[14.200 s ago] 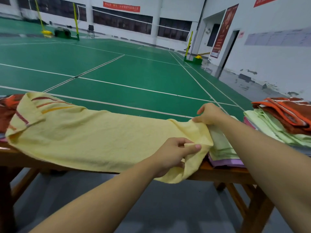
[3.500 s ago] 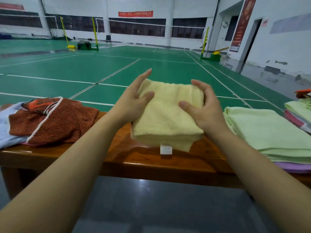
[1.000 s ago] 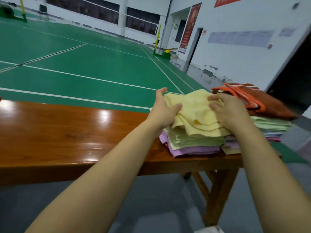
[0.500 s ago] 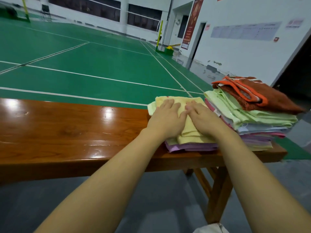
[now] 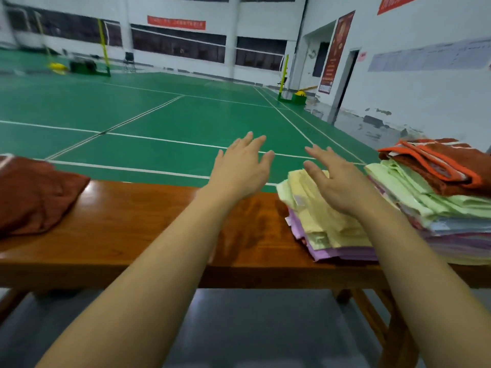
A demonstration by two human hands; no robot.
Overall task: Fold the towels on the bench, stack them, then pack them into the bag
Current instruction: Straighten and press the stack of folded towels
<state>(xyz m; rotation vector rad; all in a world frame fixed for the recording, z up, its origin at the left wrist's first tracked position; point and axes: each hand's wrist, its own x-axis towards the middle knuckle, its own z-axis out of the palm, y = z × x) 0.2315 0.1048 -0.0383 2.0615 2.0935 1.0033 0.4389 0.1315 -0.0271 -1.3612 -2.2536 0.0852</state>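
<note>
- Now, in the head view, both hands hover mid-frame with fingers spread wide, holding nothing: left hand (image 5: 240, 168) above the tabletop (image 5: 138, 219), right hand (image 5: 336, 181) over the yellow towel (image 5: 316, 208).
- That towel tops a small folded pile at right of centre.
- A taller stack (image 5: 435, 200) sits just beside it at the right edge.
- A brown towel (image 5: 32, 195) lies at the left edge.

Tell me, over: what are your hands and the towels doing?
Left hand, right hand: open, holding nothing. Folded pale yellow towel tops the near stack. Unfolded rust-brown towel waits at left. Nothing blocking.
</note>
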